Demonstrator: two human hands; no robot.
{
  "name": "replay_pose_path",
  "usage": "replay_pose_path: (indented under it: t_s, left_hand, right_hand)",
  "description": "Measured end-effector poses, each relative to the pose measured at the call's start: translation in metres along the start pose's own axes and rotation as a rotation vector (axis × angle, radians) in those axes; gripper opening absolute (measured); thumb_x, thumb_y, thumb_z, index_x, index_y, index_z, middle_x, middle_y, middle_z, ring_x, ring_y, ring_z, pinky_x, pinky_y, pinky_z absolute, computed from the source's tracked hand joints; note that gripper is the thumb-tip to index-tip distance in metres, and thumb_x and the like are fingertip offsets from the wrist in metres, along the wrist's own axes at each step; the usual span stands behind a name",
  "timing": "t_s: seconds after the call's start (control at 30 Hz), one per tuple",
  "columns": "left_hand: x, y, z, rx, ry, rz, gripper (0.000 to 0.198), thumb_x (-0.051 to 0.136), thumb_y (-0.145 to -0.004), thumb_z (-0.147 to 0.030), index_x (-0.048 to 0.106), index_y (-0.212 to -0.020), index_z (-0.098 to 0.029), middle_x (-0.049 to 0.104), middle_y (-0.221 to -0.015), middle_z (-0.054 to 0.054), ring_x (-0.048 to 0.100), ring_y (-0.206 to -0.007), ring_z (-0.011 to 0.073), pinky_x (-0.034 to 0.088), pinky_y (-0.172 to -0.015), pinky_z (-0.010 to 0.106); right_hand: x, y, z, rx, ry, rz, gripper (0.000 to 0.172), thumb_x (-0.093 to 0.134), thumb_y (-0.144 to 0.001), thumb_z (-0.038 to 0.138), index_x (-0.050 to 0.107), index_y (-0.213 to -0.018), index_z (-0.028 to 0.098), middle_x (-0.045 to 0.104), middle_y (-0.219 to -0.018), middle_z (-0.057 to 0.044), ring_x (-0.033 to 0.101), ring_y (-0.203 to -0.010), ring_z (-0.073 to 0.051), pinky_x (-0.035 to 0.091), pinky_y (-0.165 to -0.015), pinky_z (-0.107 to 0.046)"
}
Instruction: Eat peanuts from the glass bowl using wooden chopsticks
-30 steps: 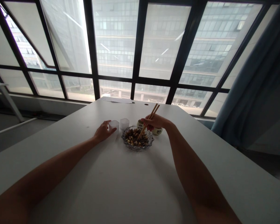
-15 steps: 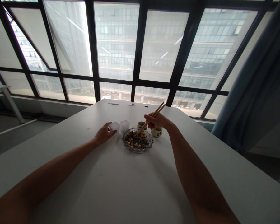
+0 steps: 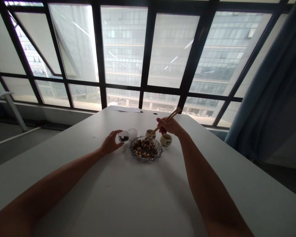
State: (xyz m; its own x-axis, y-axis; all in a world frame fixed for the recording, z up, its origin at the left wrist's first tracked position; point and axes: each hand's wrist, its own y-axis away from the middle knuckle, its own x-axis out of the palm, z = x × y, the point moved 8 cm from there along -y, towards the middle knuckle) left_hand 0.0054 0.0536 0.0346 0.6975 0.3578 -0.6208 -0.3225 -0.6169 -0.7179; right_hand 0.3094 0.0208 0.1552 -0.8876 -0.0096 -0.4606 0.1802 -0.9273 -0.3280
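My left hand (image 3: 110, 142) grips a small clear plastic cup (image 3: 123, 136) and tilts it toward me, showing dark bits inside. A second clear cup (image 3: 132, 133) stands just right of it. My right hand (image 3: 168, 126) pinches a pair of wooden chopsticks (image 3: 166, 120), their tips over the far rim of a cut-glass bowl (image 3: 145, 149) filled with mixed beans. Two small cream ceramic cups, one (image 3: 166, 140) under my right hand and one (image 3: 150, 133) behind the bowl, stand close by.
All of this sits on a white table (image 3: 128, 194) that ends near a wall of large black-framed windows (image 3: 145, 56). A sheet of paper (image 3: 124, 108) lies at the table's far edge. A blue curtain (image 3: 271, 85) hangs at right; another table's leg (image 3: 13, 110) shows at left.
My right hand lifted the chopsticks out of the beans and back toward the far rim. My left hand tipped the clear cup toward me, so its dark contents now show.
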Motion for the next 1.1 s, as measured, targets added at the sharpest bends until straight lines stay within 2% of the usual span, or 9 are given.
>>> replay_pose_path:
  t_s: [0.23, 0.6, 0.8, 1.1]
  left_hand:
    - [-0.002, -0.0002, -0.0057, 0.059, -0.014, -0.002, 0.06, 0.073, -0.077, -0.034, 0.051, -0.131, -0.022, 0.062, -0.127, 0.011, 0.059, -0.119, 0.0293, 0.052, -0.1, 0.046]
    - [-0.001, -0.0009, -0.0063, -0.02, -0.018, 0.051, 0.06, 0.073, -0.077, -0.04, 0.052, -0.13, -0.023, 0.062, -0.126, 0.012, 0.06, -0.118, 0.0296, 0.051, -0.101, 0.046]
    - [-0.0001, -0.001, -0.005, -0.012, -0.019, 0.041, 0.06, 0.073, -0.077, -0.041, 0.052, -0.13, -0.022, 0.062, -0.126, 0.011, 0.059, -0.118, 0.029, 0.051, -0.102, 0.045]
    - [0.0, -0.0004, -0.0045, 0.002, -0.013, 0.038, 0.06, 0.072, -0.077, -0.04, 0.051, -0.131, -0.022, 0.062, -0.126, 0.012, 0.059, -0.119, 0.0293, 0.052, -0.1, 0.046]
  right_hand:
    - [-0.0011, 0.0005, 0.0003, 0.004, 0.008, -0.005, 0.058, 0.067, -0.079, 0.069, 0.066, -0.065, 0.013, 0.067, -0.049, -0.006, 0.061, -0.037, -0.012, 0.048, -0.034, -0.018]
    - [-0.0031, 0.0016, 0.0006, 0.022, 0.023, -0.011, 0.055, 0.067, -0.081, 0.065, 0.065, -0.066, 0.013, 0.068, -0.05, -0.007, 0.062, -0.039, -0.013, 0.049, -0.035, -0.019]
    - [-0.0039, 0.0012, -0.0003, 0.033, 0.026, -0.014, 0.052, 0.068, -0.084, 0.062, 0.065, -0.066, 0.012, 0.067, -0.05, -0.007, 0.062, -0.039, -0.013, 0.048, -0.035, -0.019]
    - [-0.004, 0.0013, 0.0011, 0.017, 0.03, -0.004, 0.055, 0.068, -0.081, 0.065, 0.065, -0.066, 0.012, 0.067, -0.05, -0.008, 0.062, -0.039, -0.013, 0.049, -0.036, -0.019]
